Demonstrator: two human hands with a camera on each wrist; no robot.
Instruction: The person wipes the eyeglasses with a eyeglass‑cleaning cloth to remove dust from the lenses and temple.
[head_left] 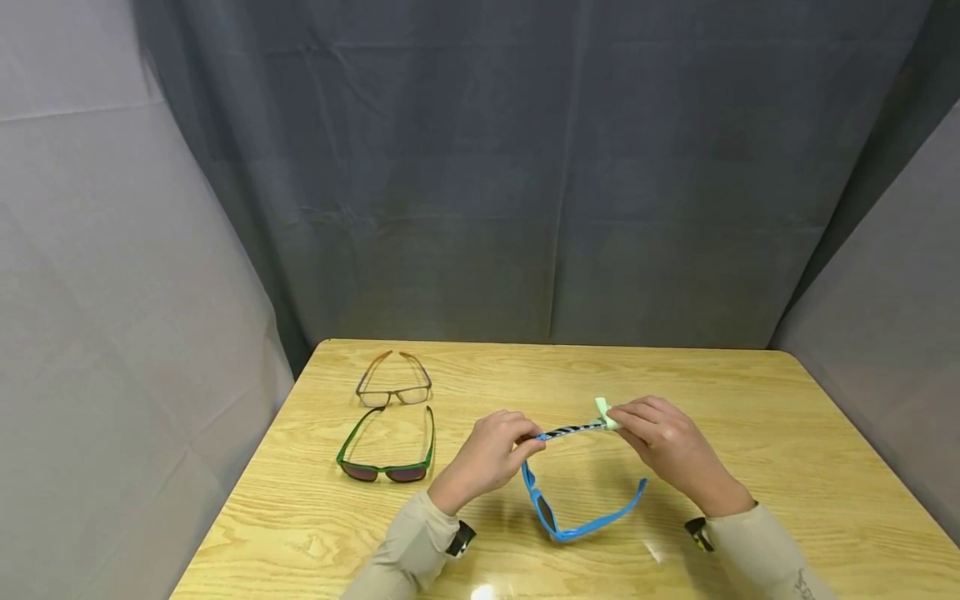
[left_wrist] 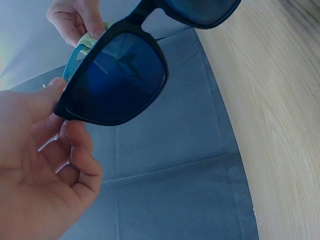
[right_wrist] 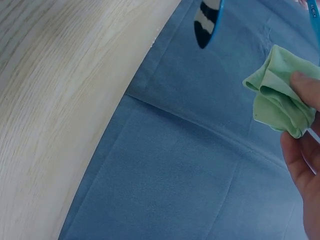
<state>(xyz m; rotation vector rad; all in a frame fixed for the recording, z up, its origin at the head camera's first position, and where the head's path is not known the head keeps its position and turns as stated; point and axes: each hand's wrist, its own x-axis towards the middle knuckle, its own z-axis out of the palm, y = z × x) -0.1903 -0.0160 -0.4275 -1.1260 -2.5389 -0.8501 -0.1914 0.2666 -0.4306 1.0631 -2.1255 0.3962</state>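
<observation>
Blue sunglasses with dark lenses and striped inner arms are held up above the table, both arms unfolded. My left hand pinches their frame at the corner where one arm meets the front; the left wrist view shows thumb and fingers on that corner beside a dark lens. My right hand pinches a light green cloth around the far end of that same arm. In the right wrist view, the striped tip of the other arm hangs free of the cloth.
Green-framed sunglasses lie unfolded on the left of the wooden table. Behind them lie clear-lensed glasses with orange-tipped arms. A dark grey curtain hangs past the table's far edge, with pale cloth walls on both sides.
</observation>
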